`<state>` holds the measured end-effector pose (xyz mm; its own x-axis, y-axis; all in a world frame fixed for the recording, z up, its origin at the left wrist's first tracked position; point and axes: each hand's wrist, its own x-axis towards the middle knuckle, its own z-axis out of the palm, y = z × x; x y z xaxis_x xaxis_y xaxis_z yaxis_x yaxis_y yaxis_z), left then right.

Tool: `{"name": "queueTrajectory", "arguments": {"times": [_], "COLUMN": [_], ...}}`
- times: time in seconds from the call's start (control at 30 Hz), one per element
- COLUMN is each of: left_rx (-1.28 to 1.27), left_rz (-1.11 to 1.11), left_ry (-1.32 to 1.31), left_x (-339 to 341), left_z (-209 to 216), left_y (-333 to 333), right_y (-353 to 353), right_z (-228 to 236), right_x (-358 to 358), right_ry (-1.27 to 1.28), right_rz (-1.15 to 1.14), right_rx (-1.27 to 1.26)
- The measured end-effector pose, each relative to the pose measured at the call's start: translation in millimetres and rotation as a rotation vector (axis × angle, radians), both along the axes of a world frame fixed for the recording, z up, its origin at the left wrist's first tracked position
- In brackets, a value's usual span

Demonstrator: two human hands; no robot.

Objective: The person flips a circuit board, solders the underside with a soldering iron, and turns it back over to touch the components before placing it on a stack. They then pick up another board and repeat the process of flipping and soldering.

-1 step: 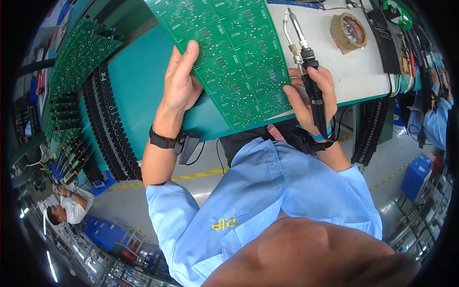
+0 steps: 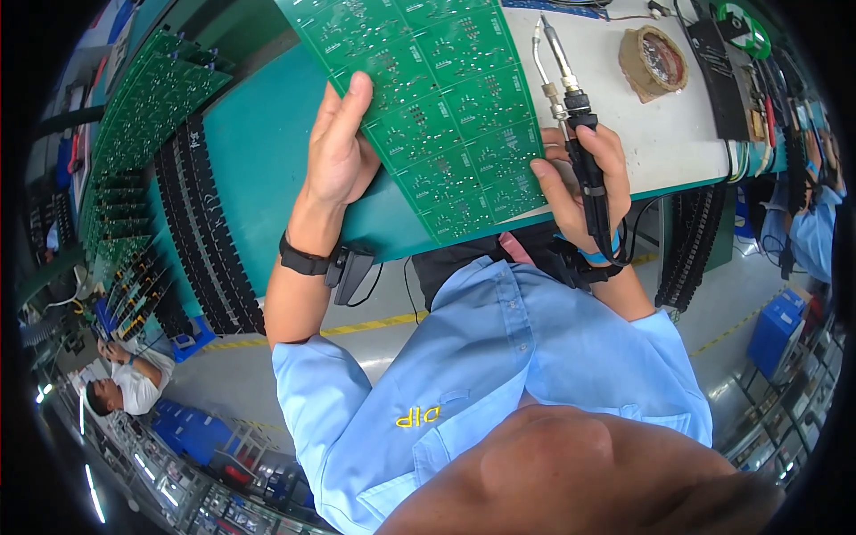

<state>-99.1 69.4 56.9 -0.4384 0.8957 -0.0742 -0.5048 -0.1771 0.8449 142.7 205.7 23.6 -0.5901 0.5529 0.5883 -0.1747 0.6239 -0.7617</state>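
Note:
A large green printed circuit board panel (image 2: 446,116), marked off into several repeated sections, is held up tilted over the bench. My left hand (image 2: 341,147) grips its left edge, thumb on the face and fingers behind. At the board's lower right edge, my right hand (image 2: 566,201) has its thumb and some fingers against the board. That same hand is wrapped round a black soldering iron (image 2: 586,165), whose metal tip points up and away, with a thin metal tube alongside. The tip stays apart from the board. Both wrists wear bands.
A brown tape-wrapped round dish (image 2: 654,62) stands on the pale mat at the right, near a black tool holder (image 2: 715,76) and a green spool (image 2: 742,31). Black slotted rails (image 2: 203,223) and racked green boards (image 2: 147,107) line the left. A co-worker (image 2: 134,383) is at lower left.
The board and the soldering iron have shifted very slightly to the right. Both hands keep their holds.

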Motion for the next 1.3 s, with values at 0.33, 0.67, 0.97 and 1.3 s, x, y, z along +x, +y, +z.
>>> {"name": "queueTrajectory", "arguments": {"times": [0.33,0.67,0.97,1.3], "left_rx": [0.005,0.059,-0.027,-0.008], "left_rz": [0.019,-0.028,-0.020,-0.069], "left_ry": [-0.021,-0.094,0.021,-0.016], "left_x": [2,-1,6,5], "left_z": [2,0,3,3], "left_y": [1,2,2,0], "right_y": [-1,0,-1,-1], "right_z": [-5,-1,-5,-3], "right_x": [3,4,-5,1], "right_ry": [-0.035,-0.016,0.127,0.048], "right_rz": [0.004,0.057,-0.014,0.053], "right_rx": [-0.031,-0.003,-0.076,-0.057]}}
